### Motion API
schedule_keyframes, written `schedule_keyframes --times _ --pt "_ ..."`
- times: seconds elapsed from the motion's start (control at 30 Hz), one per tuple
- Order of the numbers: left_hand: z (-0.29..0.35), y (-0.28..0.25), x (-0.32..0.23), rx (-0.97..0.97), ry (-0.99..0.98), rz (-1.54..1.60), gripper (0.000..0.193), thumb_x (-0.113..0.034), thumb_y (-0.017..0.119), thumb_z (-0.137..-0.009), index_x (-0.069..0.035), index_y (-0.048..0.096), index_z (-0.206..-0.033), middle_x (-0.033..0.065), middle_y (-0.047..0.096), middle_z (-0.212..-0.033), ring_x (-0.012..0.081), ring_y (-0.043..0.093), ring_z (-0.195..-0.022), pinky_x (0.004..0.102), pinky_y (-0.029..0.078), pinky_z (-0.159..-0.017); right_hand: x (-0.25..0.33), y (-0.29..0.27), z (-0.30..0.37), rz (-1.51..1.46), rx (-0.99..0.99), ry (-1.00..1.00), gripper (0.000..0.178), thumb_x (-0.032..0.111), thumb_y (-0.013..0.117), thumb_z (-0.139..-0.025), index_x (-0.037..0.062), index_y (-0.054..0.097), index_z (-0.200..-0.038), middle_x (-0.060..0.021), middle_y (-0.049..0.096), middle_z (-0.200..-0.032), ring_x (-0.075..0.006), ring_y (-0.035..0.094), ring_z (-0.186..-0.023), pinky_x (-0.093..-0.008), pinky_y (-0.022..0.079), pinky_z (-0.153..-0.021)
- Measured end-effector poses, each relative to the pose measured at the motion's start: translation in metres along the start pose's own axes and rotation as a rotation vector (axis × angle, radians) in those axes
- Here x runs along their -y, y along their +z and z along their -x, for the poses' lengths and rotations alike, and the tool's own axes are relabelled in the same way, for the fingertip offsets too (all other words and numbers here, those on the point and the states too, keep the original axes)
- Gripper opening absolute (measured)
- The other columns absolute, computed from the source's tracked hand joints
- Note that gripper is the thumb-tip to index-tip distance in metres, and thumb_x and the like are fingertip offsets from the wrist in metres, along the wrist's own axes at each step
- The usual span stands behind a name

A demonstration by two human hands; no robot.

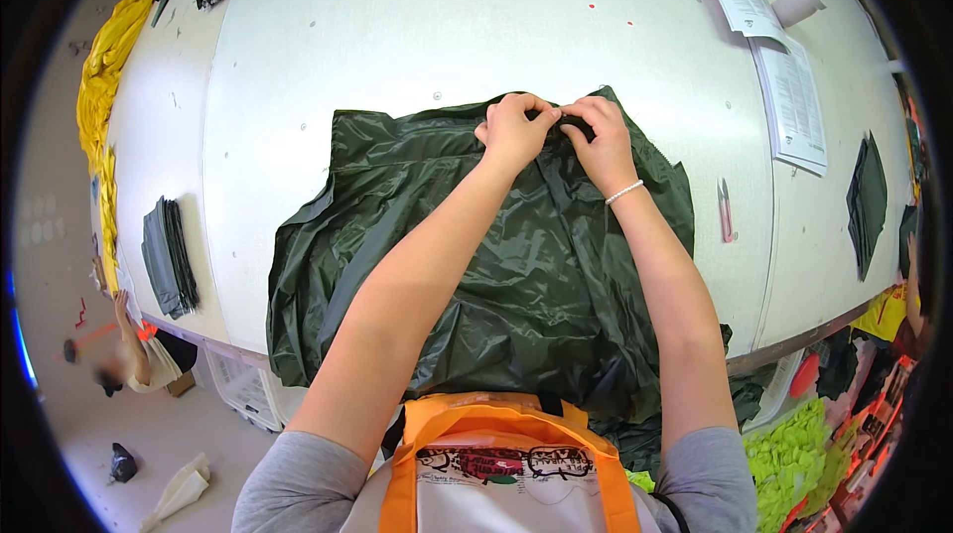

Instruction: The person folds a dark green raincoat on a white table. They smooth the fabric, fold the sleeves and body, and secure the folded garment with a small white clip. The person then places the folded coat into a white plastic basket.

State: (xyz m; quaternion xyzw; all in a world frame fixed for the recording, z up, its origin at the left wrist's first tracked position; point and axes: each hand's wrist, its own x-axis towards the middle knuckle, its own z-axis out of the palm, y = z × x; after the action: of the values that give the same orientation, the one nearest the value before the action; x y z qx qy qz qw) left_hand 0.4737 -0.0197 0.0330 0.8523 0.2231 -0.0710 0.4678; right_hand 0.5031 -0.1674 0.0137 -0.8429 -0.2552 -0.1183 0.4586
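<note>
A dark green, shiny fabric piece, creased all over, lies spread on the white table in front of me and hangs over its near edge. At the fabric's far edge my left hand is closed in a pinch. Just to its right my right hand, with a pale bracelet on the wrist, also pinches that edge. The fingertips of both hands nearly meet there. What exactly lies between them is too small to make out beyond the green fabric.
Pink-handled thread snips lie right of the fabric. Printed sheets and a pale roll are farther right. Folded dark fabric stacks sit at left and right. Yellow fabric hangs at the left edge; another person is beyond.
</note>
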Motion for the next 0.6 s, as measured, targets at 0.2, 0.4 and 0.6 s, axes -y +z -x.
schedule_keyframes --times 0.2,0.4,0.6 --pt "0.006 -0.005 -0.002 -0.133 0.186 -0.096 0.021 -0.021 0.068 -0.079 -0.001 0.063 -0.078 0.0116 0.064 -0.069 0.0262 0.061 -0.065 0.0369 0.047 -0.063 -0.006 -0.013 -0.008 0.129 0.042 -0.096 0.007 0.006 0.072 -0.07 0.0058 0.067 -0.075 -0.0047 0.062 -0.079 -0.0248 0.056 -0.08 -0.0345 0.047 -0.072" --pt "0.012 -0.008 -0.009 -0.232 0.214 -0.097 0.02 -0.019 0.066 -0.08 -0.001 0.061 -0.076 0.0143 0.062 -0.067 0.0289 0.061 -0.064 0.0378 0.047 -0.061 0.005 -0.01 -0.008 0.165 0.032 -0.068 0.005 0.005 0.07 -0.072 0.0066 0.067 -0.076 -0.0048 0.062 -0.08 -0.0247 0.057 -0.081 -0.034 0.047 -0.072" --pt "0.023 -0.009 -0.039 -0.279 0.303 -0.255 0.021 -0.021 0.065 -0.082 -0.001 0.059 -0.079 0.0172 0.064 -0.071 0.0334 0.062 -0.07 0.0404 0.049 -0.063 0.029 -0.02 -0.017 0.186 0.035 -0.178 0.009 0.004 0.067 -0.075 0.0059 0.065 -0.084 -0.0061 0.062 -0.086 -0.0246 0.058 -0.085 -0.0341 0.047 -0.074"
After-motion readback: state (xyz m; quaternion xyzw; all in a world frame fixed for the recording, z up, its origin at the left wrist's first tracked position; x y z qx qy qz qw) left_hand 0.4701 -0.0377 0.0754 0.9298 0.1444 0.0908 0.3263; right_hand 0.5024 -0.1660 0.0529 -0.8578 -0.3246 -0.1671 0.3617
